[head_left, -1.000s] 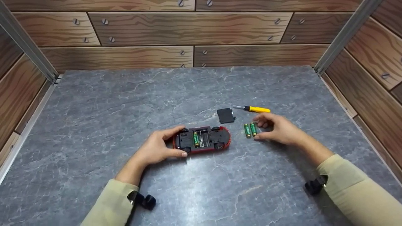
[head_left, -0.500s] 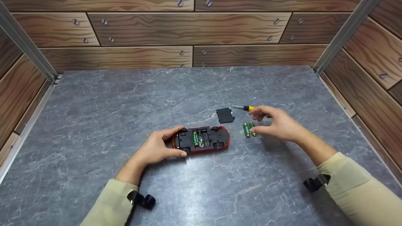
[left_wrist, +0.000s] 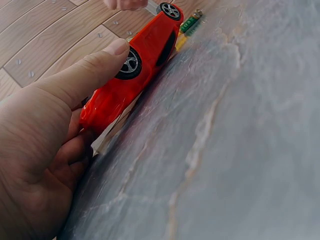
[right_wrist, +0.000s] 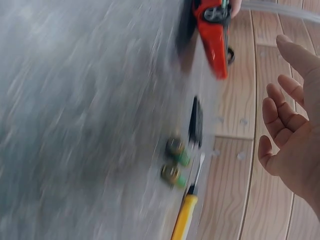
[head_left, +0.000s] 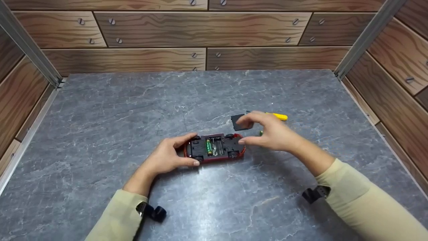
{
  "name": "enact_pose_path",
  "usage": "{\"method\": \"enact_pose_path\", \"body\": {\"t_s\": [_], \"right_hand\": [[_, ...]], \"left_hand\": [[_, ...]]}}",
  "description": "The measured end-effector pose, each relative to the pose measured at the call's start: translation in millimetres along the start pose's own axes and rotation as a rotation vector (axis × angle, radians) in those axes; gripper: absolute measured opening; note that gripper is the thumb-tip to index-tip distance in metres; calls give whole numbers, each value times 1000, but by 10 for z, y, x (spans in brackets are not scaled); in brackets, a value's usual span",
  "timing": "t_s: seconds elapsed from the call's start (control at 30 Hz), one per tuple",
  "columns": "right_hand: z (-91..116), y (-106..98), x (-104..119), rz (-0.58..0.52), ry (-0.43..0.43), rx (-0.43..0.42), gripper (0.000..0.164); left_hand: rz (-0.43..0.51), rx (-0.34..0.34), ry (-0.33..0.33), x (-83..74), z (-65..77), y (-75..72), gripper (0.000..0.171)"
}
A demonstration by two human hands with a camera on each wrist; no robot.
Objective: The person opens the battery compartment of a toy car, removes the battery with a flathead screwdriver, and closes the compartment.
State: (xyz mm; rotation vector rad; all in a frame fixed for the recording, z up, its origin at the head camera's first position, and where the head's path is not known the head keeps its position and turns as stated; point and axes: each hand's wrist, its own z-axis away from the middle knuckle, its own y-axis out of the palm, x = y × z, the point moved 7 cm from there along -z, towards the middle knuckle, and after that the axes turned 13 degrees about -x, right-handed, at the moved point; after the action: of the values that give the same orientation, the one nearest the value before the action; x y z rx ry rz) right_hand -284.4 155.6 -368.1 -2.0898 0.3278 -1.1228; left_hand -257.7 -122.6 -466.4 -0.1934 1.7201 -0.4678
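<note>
A red toy car lies wheels up, its black underside and battery compartment showing. One green battery sits at the left of that compartment. My left hand grips the car's left end between thumb and fingers. Over the car's right end hovers my right hand, fingers loosely bent, holding nothing; the right wrist view shows the palm bare. Two loose green batteries stand out in the right wrist view, the upper battery and the lower battery; the right hand mostly hides them from the head camera.
Behind the car lies a black battery cover, partly covered by the right fingers. A screwdriver with a yellow handle rests farther right. Wood-patterned walls and metal posts bound the grey marbled table.
My right hand has moved left from beside the loose batteries to over the car's right end, taking nothing. The left hand and the car have stayed put.
</note>
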Motion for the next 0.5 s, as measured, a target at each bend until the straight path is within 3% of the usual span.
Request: {"method": "enact_pose_path", "body": {"t_s": [0.5], "right_hand": [[-170, 542, 306, 49, -77, 93, 49]], "left_hand": [[2, 3, 6, 1, -2, -1, 94]]}}
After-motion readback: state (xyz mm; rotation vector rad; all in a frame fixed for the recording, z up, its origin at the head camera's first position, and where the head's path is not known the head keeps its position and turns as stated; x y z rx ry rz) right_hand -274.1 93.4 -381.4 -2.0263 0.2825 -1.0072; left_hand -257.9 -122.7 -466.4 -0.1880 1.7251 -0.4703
